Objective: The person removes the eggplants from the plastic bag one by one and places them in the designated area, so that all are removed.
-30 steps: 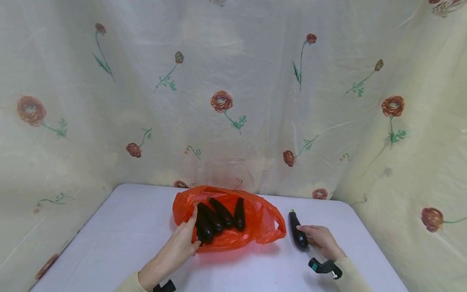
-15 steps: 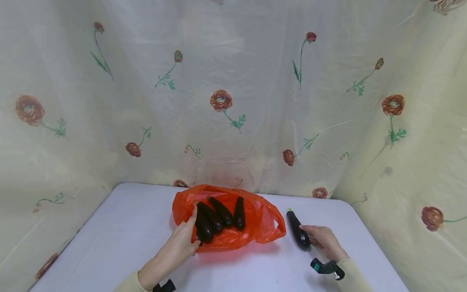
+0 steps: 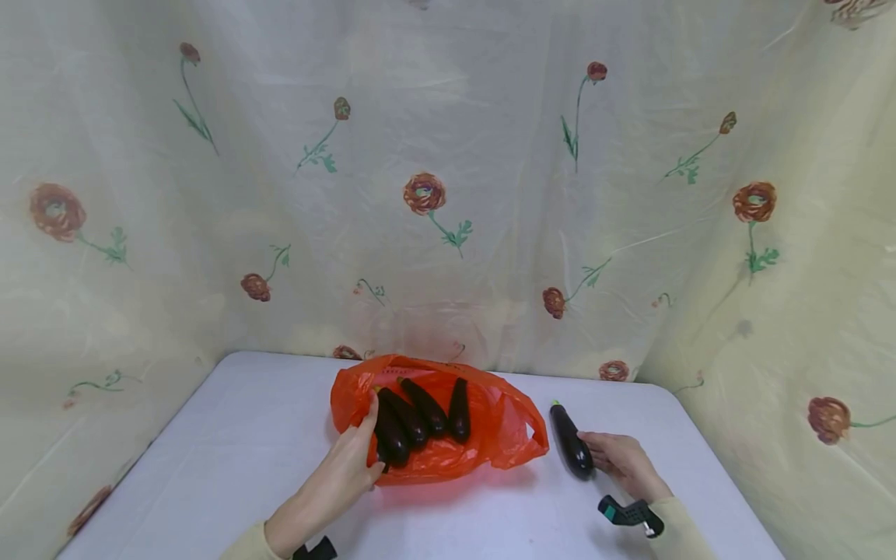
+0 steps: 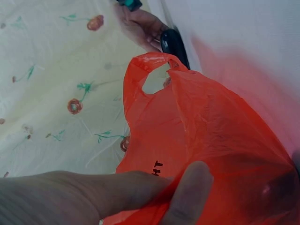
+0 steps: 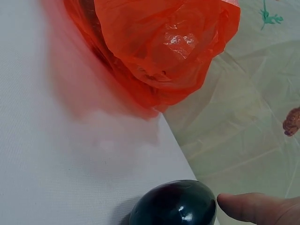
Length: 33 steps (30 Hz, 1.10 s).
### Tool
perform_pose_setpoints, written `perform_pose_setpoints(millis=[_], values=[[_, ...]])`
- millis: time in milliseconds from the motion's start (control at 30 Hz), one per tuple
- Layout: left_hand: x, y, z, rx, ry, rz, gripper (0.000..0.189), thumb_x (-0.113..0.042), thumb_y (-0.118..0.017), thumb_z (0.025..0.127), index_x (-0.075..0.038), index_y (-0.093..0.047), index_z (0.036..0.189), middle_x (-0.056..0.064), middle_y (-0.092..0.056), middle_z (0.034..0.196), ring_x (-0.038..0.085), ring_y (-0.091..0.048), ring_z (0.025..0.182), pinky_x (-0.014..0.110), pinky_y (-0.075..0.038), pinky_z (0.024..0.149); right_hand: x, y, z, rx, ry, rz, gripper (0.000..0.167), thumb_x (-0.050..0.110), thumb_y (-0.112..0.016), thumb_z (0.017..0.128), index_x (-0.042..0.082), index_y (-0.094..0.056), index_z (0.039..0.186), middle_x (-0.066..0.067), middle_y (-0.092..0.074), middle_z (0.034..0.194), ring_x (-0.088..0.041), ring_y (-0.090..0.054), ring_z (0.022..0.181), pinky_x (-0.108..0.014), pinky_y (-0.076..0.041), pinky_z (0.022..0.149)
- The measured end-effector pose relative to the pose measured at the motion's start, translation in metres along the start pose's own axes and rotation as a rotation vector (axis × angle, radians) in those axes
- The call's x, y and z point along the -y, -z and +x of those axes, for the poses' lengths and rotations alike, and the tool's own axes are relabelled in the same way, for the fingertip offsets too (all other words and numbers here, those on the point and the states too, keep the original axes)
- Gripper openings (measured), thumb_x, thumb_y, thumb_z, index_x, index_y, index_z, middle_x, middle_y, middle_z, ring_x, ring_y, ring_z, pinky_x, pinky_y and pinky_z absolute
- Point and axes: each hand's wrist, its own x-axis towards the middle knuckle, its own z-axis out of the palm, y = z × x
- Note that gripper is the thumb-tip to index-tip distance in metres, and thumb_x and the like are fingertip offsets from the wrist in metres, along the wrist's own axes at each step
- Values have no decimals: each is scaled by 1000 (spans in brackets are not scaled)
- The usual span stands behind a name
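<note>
An orange-red plastic bag [image 3: 490, 435] lies on its side with its mouth spread, and several dark eggplants [image 3: 425, 406] rest inside. My left hand [image 3: 348, 455] pinches the bag's near left edge between thumb and fingers; the left wrist view shows the thumb [image 4: 190, 192] pressing the film. To the right of the bag, a single eggplant [image 3: 570, 442] lies on the table, its green stem end pointing away. My right hand [image 3: 621, 460] is at its right side, fingertips right at the skin. In the right wrist view a straight digit [image 5: 251, 207] meets the eggplant's rounded end [image 5: 173, 206].
The white table [image 3: 245, 435] carries the bag and the loose eggplant. A flower-printed plastic sheet [image 3: 490, 295] hangs behind the table and along both sides. A black wrist mount [image 3: 630, 516] sits on my right wrist.
The loose eggplant has turned slightly, its lower end shifting right. My right hand has moved a little right, its fingertips drawing from over the eggplant to its side. My left hand stays put.
</note>
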Motion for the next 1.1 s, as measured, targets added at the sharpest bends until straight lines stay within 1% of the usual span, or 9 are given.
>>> perform_pose_setpoints(millis=[100,233,333,467,567,700,867,1000,1100], values=[[0,0,0,-7,-2,17,101,5,-73,79,0,-6,154,5,-49,76,13,-48,60,18,-47,53,0,1,0,-2,-12,5,61,25,-67,90,-16,-48,131,-26,-61,122,-11,-64,84,-32,-56,82],[0,0,0,-4,8,27,101,4,-73,79,0,-6,154,5,-48,76,13,-48,61,18,-48,54,-3,3,3,16,-13,42,60,25,-66,90,-14,-49,132,-18,-67,109,-10,-65,83,-31,-56,81],[0,1,1,5,20,17,101,4,-73,79,-1,-5,154,6,-49,77,13,-48,60,19,-49,55,-6,6,6,39,-16,106,57,23,-65,91,-13,-48,133,-8,-70,100,-10,-66,83,-31,-57,80],[0,1,1,11,11,5,102,5,-72,79,-1,-3,154,7,-49,77,13,-49,60,19,-50,55,-7,11,7,68,-30,195,58,19,-63,93,-14,-43,136,-6,-71,94,-11,-67,83,-32,-57,82],[0,2,1,11,0,-2,102,5,-72,80,0,-3,154,7,-50,76,13,-49,58,19,-48,53,-8,14,7,91,-30,238,60,17,-63,93,-15,-39,138,-4,-70,91,-12,-68,84,-33,-56,83],[0,2,0,11,-4,-6,101,5,-72,80,1,-3,154,7,-50,76,12,-49,56,19,-47,52,-6,16,4,119,-17,257,60,17,-61,94,-16,-37,139,-8,-71,94,-13,-68,85,-35,-55,86],[0,1,0,16,1,-13,101,6,-71,80,1,-3,154,8,-50,77,11,-50,54,19,-47,51,-2,21,0,134,14,265,55,15,-56,97,-15,-38,139,-10,-72,99,-14,-69,88,-34,-55,87],[0,1,1,11,0,-12,101,6,-71,80,0,-3,154,8,-49,77,12,-49,55,20,-45,50,2,24,-2,146,38,282,54,13,-54,97,-16,-36,139,-6,-72,96,-12,-69,89,-30,-55,85],[0,0,0,13,-1,-5,101,6,-71,80,0,-3,154,7,-49,78,13,-49,58,20,-45,50,4,26,-3,141,47,290,53,13,-53,98,-16,-36,139,-1,-72,91,-9,-69,85,-29,-55,85]])
